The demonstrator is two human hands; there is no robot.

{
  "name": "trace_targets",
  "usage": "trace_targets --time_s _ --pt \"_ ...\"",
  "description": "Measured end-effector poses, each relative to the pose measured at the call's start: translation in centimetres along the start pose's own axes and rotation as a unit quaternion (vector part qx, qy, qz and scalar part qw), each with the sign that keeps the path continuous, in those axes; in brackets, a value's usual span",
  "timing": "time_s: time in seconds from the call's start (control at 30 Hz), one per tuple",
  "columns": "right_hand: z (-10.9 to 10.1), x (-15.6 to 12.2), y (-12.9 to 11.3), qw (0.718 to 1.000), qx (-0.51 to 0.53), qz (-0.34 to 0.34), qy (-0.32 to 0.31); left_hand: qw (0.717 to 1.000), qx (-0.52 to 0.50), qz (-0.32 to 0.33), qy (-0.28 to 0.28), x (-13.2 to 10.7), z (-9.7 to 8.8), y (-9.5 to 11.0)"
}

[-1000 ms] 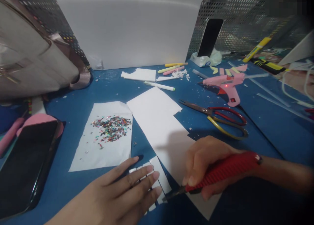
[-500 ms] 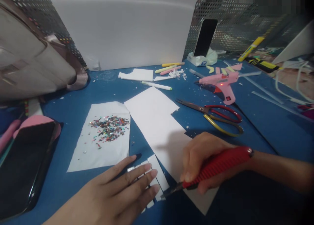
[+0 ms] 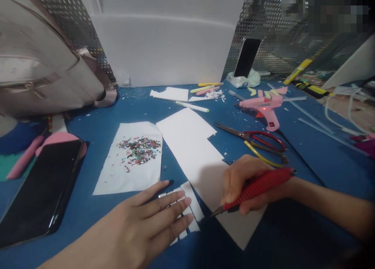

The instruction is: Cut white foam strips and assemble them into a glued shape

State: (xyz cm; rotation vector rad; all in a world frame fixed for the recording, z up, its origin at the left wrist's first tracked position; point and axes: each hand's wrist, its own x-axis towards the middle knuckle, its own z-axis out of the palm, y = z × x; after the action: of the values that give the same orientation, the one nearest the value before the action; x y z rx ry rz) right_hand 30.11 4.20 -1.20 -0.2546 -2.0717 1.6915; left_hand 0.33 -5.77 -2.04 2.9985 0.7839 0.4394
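Observation:
My left hand (image 3: 143, 220) lies flat with its fingers stretched over several narrow white strips (image 3: 192, 201), which sit side by side on the blue table. In my right hand (image 3: 241, 179) is a red-handled craft knife (image 3: 263, 185), its blade pointing left. The blade's tip is close to the near end of the strips; whether it touches them I cannot tell. Under the knife and right hand spreads a white sheet (image 3: 187, 144) with a stepped edge. Left of it, a white paper (image 3: 113, 179) carries a pile of small shiny coloured bits (image 3: 142, 151).
Scissors (image 3: 249, 136) with red and yellow handles lie beyond my right hand. Behind them is a pink glue gun (image 3: 265, 106) with a lit red light. A black phone (image 3: 43, 183) lies at left; another phone (image 3: 247, 58) stands at the back. A bag (image 3: 43, 61) fills the back left.
The view has shifted slightly, moving the table's things rightward. The knife blade has drawn a little back from the strips and its handle is tilted flatter. My left hand keeps its place on the strips.

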Motion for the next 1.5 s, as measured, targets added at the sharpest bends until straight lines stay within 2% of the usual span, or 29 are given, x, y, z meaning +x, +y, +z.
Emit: trace_targets --time_s 0.07,0.2,0.37,0.57,1.03,1.3,1.43,1.5 --pt "0.0 0.1 0.0 1.000 0.006 -0.004 0.004 1.000 -0.007 -0.003 0.010 0.1 -0.1 0.0" --pt "0.8 0.2 -0.2 0.998 0.045 -0.004 0.038 0.999 -0.014 0.035 -0.011 0.2 -0.2 -0.2" --pt "1.8 0.2 -0.3 0.998 0.043 0.009 0.036 0.999 -0.026 0.014 0.038 0.2 0.0 -0.2" --pt "1.9 0.0 0.2 0.999 0.018 0.004 0.040 0.997 -0.028 0.061 -0.035 1.1 -1.9 -0.6" --pt "1.9 -0.1 0.6 0.999 0.021 0.010 0.034 0.997 -0.033 0.057 -0.031 1.5 -2.1 -0.9" --pt "2.2 0.2 0.1 1.000 -0.017 -0.014 0.018 0.997 -0.045 0.052 -0.039 0.6 -1.2 -0.9" --pt "2.2 0.4 0.0 0.999 -0.025 -0.026 0.016 0.999 -0.045 -0.005 0.015 0.1 -0.1 -0.2" --pt "2.1 0.3 0.1 0.999 -0.020 -0.025 0.010 0.999 -0.043 -0.012 0.028 0.0 0.3 0.1"
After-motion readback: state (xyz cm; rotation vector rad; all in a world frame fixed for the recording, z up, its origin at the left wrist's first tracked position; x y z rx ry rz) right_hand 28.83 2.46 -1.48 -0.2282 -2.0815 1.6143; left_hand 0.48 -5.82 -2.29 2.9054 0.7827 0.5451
